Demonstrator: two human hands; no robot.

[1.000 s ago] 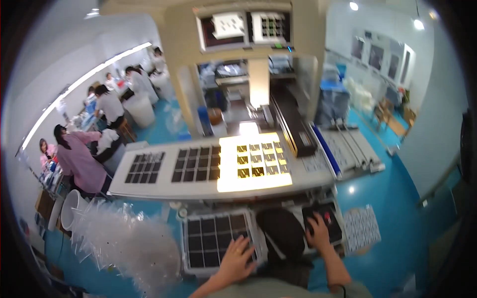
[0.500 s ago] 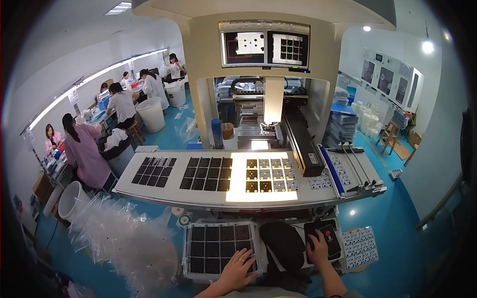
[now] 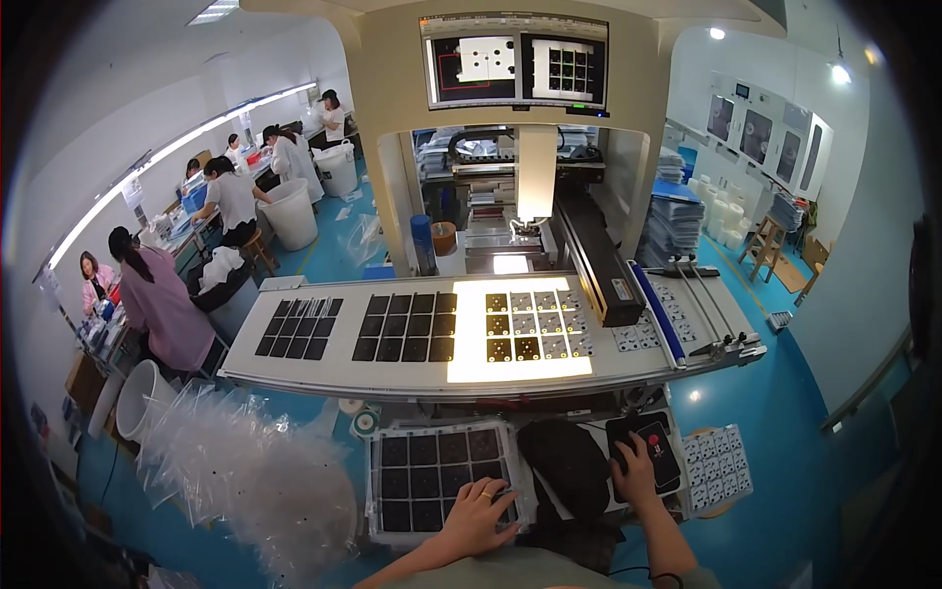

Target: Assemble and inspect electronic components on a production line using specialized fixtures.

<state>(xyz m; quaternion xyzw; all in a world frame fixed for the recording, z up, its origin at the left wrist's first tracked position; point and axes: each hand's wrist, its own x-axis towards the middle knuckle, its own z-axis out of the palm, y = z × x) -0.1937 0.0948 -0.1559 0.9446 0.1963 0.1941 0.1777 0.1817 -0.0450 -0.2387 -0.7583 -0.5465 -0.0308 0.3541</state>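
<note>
My left hand [image 3: 479, 518] lies with its fingers apart over the lower right part of a stack of clear-edged sheets bearing black squares [image 3: 422, 450]. A ring shows on one finger. My right hand [image 3: 636, 475] curves its fingers over something dark at the left side of a black pad with a red mark [image 3: 655, 454]; what lies under the palm cannot be made out. Between my hands sits a dark, rounded, cloth-like bundle [image 3: 564, 469]. To the right of the pad is a sheet with a black-and-white pattern [image 3: 717, 468].
Ahead runs a machine's long white bed [image 3: 407, 374] with black-square sheets, one over a lit panel [image 3: 471, 339]. A screen [image 3: 515, 61] hangs above. Crumpled clear plastic [image 3: 265, 481] lies at the left, by a white bin [image 3: 145, 395]. Several people work at far-left benches.
The whole view has tilted and shifted slightly. My left hand remains on the sheet stack and my right hand stays by the black pad, its fingers slightly shifted.
</note>
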